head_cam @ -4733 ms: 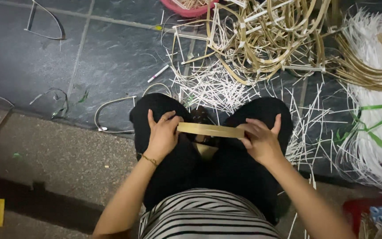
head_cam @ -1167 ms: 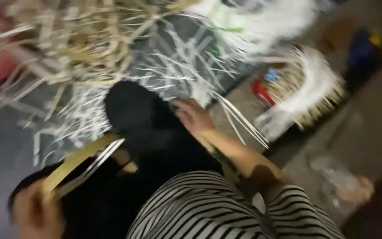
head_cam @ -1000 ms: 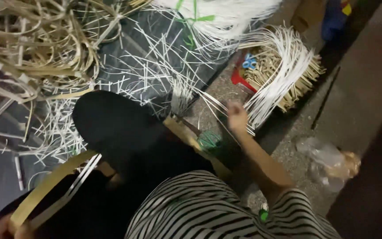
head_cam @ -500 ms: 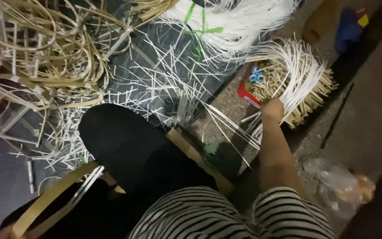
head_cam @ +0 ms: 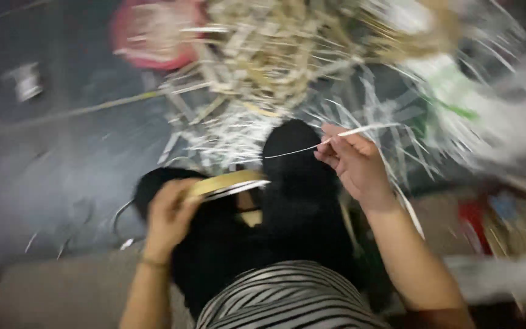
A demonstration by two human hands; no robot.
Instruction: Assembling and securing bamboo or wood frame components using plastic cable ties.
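We see a dark floor (head_cam: pixel 62 152) with a big messy pile of cane strips (head_cam: pixel 275 55) spread over it. The picture is blurry, so small things are hard to make out. A pink tub (head_cam: pixel 153 30) sits at the far side, just beside the pile. Thin white scraps (head_cam: pixel 232 131) lie all over the floor near the knees.

The person sits low, with black trousers (head_cam: pixel 293 183) and a striped shirt (head_cam: pixel 287 304).

The left hand (head_cam: pixel 168 219) is closed around a bent flat tan band (head_cam: pixel 226 181), and that grip is tight on one end. The band rests over the lap, between the two knees. It looks like a curved hoop, but we cannot tell if it is a full ring.

The right hand (head_cam: pixel 354 164) is lifted above the right knee. Its fingers pinch one thin white strip (head_cam: pixel 330 139), which sticks out on both sides of the grip.

We think the work is at an early part. The strip and the band are well apart and nothing is wound on the band yet, as far as we can see. Joining the two is left to do.
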